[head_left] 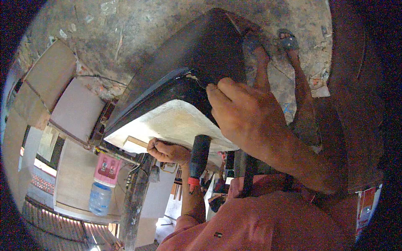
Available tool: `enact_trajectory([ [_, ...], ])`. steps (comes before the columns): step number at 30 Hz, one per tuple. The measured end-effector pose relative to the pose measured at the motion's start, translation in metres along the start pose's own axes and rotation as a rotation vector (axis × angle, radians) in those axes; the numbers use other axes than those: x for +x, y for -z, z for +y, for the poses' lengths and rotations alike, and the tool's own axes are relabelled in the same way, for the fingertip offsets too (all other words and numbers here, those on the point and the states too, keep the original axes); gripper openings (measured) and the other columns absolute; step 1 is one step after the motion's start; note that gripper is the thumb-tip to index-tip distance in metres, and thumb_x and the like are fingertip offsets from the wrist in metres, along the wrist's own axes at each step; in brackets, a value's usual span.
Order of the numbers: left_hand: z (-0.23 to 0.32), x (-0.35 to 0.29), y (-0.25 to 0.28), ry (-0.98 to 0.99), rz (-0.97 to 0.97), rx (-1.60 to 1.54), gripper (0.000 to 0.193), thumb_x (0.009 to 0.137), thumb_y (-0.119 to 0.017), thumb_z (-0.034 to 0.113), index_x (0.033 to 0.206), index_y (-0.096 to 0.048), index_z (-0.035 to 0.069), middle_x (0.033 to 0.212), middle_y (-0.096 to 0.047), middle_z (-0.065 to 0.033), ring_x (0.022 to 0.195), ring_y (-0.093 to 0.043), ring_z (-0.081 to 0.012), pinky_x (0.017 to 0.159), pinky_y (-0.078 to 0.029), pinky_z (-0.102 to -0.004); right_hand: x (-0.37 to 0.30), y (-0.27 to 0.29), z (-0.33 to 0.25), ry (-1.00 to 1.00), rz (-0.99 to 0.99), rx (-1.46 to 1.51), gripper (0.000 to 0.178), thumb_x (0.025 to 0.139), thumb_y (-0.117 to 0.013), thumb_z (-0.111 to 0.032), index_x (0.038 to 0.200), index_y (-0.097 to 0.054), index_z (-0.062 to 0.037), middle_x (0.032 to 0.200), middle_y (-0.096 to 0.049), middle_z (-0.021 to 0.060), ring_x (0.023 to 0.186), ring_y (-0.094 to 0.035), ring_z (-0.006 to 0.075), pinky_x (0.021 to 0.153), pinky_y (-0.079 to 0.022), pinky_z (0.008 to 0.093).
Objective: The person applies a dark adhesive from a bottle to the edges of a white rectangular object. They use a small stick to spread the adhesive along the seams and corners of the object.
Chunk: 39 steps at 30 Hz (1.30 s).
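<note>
A large piece covered in black, leather-like material (201, 46) stretches across the middle, with a pale cream board (171, 119) on its near side. At the cover's torn-looking edge, where pale loose strands show, my right hand (247, 113) is closed in a pinch on the black cover. My left hand (167, 151) is lower, curled against the board around the end of a light wooden stick (137, 142). Between the two hands a black cylinder with a red end (199, 154) sticks out in front of the board; what it belongs to cannot be told.
Sandalled feet (288, 39) of a person are on the stained concrete floor (142, 21) beyond the black piece. A pink water dispenser with a blue bottle (100, 196) appears at the lower left, near a post (136, 209). Pale panels (77, 108) are at the left.
</note>
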<state>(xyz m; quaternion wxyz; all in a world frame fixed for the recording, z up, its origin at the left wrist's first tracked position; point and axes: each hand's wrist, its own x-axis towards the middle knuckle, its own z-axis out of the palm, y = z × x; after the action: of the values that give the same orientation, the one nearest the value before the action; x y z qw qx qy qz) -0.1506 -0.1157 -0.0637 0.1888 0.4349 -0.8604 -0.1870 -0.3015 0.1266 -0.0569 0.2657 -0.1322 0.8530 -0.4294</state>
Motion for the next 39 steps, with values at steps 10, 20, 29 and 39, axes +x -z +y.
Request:
enact_trajectory([
  [10, 0.003, -0.002, -0.001, 0.029, 0.005, -0.038, 0.02, 0.092, -0.047, 0.022, 0.095, -0.055, 0.004, 0.092, -0.05, -0.0039, 0.082, -0.045, -0.0156, 0.076, -0.039, -0.0288, 0.002, 0.004, 0.0, 0.013, 0.004, -0.012, 0.02, 0.087, -0.059, -0.013, 0.105, -0.062, -0.0043, 0.084, -0.054, 0.0039, 0.075, -0.064, 0.0197, 0.107, -0.019, 0.0715],
  [20, 0.009, -0.003, -0.003, 0.055, 0.014, -0.047, 0.021, 0.092, -0.046, 0.023, 0.094, -0.055, 0.004, 0.09, -0.051, -0.0032, 0.079, -0.043, -0.014, 0.072, -0.037, -0.0276, 0.002, 0.008, 0.002, 0.04, -0.049, -0.076, 0.02, 0.085, -0.057, -0.012, 0.102, -0.063, -0.0046, 0.086, -0.053, 0.0039, 0.08, -0.064, 0.0193, 0.105, -0.027, 0.067],
  [29, 0.005, -0.002, -0.003, 0.038, 0.013, -0.026, 0.021, 0.092, -0.046, 0.023, 0.092, -0.055, 0.004, 0.09, -0.051, -0.0035, 0.079, -0.044, -0.0149, 0.072, -0.037, -0.0282, 0.005, 0.009, -0.001, 0.08, -0.014, -0.149, 0.019, 0.086, -0.056, -0.013, 0.103, -0.063, -0.0064, 0.086, -0.054, 0.0026, 0.079, -0.064, 0.0185, 0.105, -0.021, 0.0702],
  [39, 0.007, -0.002, -0.002, 0.032, 0.011, -0.008, 0.02, 0.092, -0.046, 0.021, 0.092, -0.055, 0.004, 0.091, -0.051, -0.0035, 0.081, -0.043, -0.0151, 0.074, -0.037, -0.0285, 0.006, 0.011, -0.002, 0.041, -0.051, -0.109, 0.019, 0.087, -0.056, -0.014, 0.102, -0.064, -0.0069, 0.089, -0.056, 0.002, 0.082, -0.066, 0.0172, 0.104, -0.023, 0.0676],
])
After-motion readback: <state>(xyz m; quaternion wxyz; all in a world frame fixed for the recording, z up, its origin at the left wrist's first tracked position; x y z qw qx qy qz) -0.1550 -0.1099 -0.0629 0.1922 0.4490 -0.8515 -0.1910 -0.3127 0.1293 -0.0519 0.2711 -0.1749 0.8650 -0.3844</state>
